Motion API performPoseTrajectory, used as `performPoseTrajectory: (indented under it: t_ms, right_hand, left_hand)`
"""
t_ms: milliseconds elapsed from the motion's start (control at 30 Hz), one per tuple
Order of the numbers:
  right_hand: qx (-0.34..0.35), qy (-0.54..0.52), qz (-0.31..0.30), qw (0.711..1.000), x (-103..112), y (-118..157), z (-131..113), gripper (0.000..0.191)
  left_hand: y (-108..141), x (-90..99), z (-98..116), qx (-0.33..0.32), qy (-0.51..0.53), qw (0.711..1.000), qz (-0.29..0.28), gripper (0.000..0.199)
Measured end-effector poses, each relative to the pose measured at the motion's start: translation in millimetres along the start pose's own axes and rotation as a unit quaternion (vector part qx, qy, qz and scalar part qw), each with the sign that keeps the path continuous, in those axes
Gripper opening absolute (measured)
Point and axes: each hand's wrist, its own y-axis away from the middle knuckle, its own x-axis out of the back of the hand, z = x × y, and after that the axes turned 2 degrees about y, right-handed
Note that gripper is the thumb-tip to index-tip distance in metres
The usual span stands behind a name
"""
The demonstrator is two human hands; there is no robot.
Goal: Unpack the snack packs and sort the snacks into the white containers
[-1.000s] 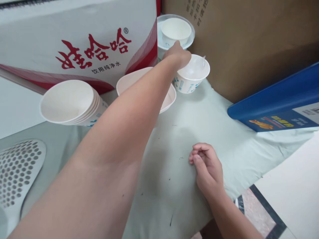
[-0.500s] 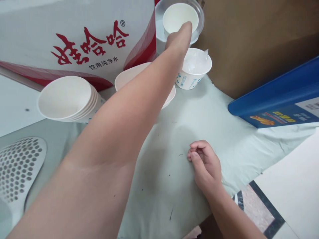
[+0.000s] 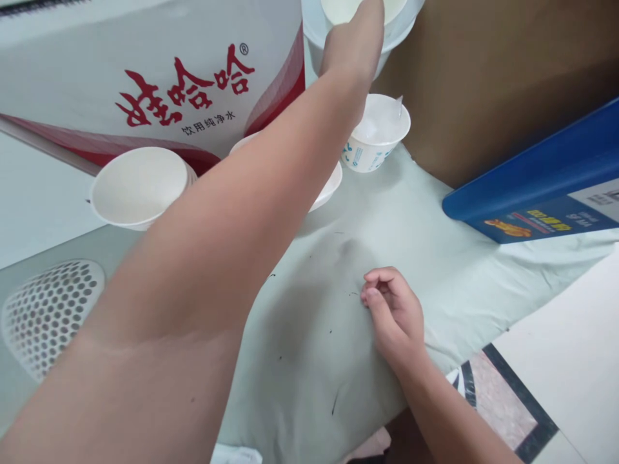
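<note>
A pale green cloth [image 3: 464, 270] spreads below both hands. Nearest is the right hand [image 3: 394, 316], loosely curled, thumb slightly apart from the fingers. Left of it, one holed scoop [image 3: 58, 309] is partly covered by the forearm. Beyond come one cup stack [image 3: 138, 187], its count unclear, and one mostly hidden tray [image 3: 329, 187]. One paper cup [image 3: 370, 153] stands just nearer than the left hand [image 3: 351, 48], whose fingertips are hidden at one bowl [image 3: 336, 9], cut off above; I cannot tell whether they clamp it.

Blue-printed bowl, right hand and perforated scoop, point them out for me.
Blue-printed bowl [image 3: 370, 156]: head view, outer wall.
Right hand [image 3: 397, 312]: head view, middle of hand.
Perforated scoop [image 3: 55, 312]: head view, holed part.
</note>
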Motion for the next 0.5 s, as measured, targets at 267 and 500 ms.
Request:
performPoseTrajectory:
  t_ms: [267, 500]
  right_hand:
    - [-0.045, -0.046, 0.021, 0.998, -10.2, 5.4, -5.7, 0.009]
    - [-0.037, -0.110, 0.050, 0.992, -18.4, 7.4, -23.8, 0.008]
  left_hand:
    - [64.7, 3.5, 18.8, -0.003, -0.007, 1.000, 0.011, 0.035]
    - [138.7, 28.0, 9.7, -0.012, -0.020, 1.000, -0.016, 0.034]
